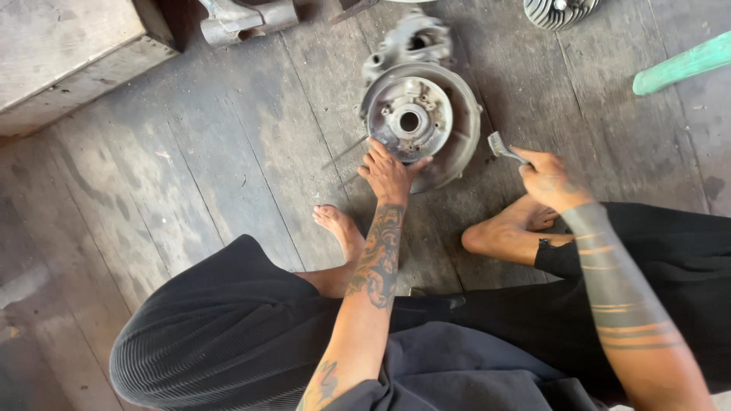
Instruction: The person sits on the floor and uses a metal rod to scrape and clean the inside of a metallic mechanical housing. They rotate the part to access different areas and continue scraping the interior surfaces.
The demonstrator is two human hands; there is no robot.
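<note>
Seated on a plank floor [190, 167], bare feet forward. Left hand [388, 173] spread flat on the near rim of a round grey engine casing [417, 122], fingers wide, thumb out toward the right. Right hand [550, 181] just right of the casing, fingers closed around a small brush [499, 144], bristles close to the casing's right edge. Finned cylinder [560, 11] at the top edge, green bar [681, 67] top right, wooden box [65, 53] top left
</note>
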